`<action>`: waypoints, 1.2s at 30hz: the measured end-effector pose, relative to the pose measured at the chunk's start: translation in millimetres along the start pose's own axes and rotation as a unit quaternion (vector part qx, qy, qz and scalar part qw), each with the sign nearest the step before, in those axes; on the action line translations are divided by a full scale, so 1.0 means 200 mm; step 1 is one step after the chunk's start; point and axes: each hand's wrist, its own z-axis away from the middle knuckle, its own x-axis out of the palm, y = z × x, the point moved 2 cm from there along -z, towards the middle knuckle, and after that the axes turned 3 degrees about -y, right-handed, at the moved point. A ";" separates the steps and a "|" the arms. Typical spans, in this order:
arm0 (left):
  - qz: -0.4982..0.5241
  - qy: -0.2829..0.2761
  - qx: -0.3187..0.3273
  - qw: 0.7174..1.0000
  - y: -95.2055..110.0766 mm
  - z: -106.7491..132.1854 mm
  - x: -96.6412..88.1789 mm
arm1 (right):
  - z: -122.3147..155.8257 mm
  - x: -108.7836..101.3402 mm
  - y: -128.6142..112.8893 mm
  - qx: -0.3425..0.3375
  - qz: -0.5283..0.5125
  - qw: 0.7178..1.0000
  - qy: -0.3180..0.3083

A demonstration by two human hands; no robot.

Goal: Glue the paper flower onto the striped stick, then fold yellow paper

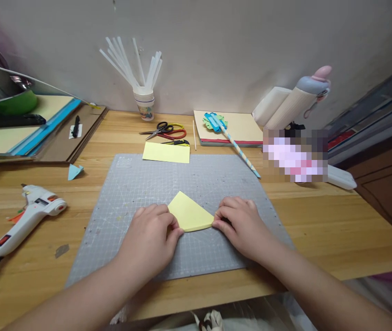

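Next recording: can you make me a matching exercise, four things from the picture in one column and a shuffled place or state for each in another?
Column one
1. Pointed paper
2. Glue gun
3. Cups
4. Striped stick

Column two
A. Has white straws in it
B. Has a blue and green flower at one end
C. Pinched by the left hand and the right hand
D. Lies to the left of the mat

Right pairs: 1-C, 2-D, 3-A, 4-B.
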 end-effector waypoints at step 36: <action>-0.180 0.035 0.095 0.978 -0.07 0.09 0.00 | -0.08 0.09 -0.22 -0.063 -0.110 0.992 -0.004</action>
